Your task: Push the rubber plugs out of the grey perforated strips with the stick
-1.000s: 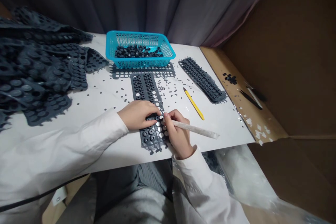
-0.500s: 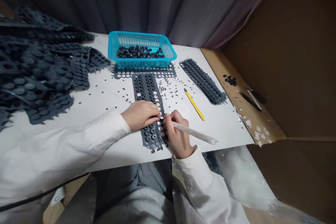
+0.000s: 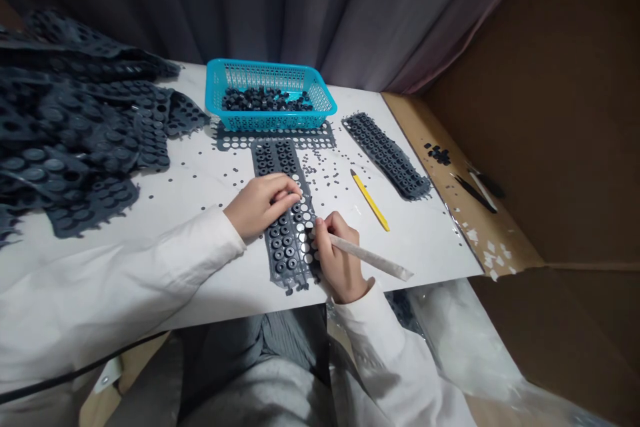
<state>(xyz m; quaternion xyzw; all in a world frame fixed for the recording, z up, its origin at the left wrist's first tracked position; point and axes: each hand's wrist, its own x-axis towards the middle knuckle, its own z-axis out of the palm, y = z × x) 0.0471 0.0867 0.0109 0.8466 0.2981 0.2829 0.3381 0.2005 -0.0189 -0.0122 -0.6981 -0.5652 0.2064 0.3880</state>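
Here we are at the right hand (image 3: 343,260), its fingers clamped around a white stick (image 3: 375,255), the near end tucked in at the strip's edge, the far end pointing out over the table (image 3: 225,290). Over on the left hand (image 3: 260,203), we see thumb and forefinger drawn close together above the strip (image 3: 281,276); whether they pinch anything, we cannot tell. That strip lies lengthwise between and beneath both hands, dark rings (image 3: 289,251) filling its left rows, bare white holes showing down the right. Just beyond, we spot a blue basket (image 3: 270,121) of small black pieces (image 3: 255,99), sitting on a second strip (image 3: 230,143) laid crosswise. Dark specks (image 3: 327,181) scatter to the right, then comes a yellow tool (image 3: 370,201), and past it a third strip (image 3: 387,155), set at a slant. Away left, we have a big heap of dark sheets (image 3: 85,127); far right, black tweezers (image 3: 475,192) and white scraps (image 3: 493,259) on cardboard (image 3: 525,252).
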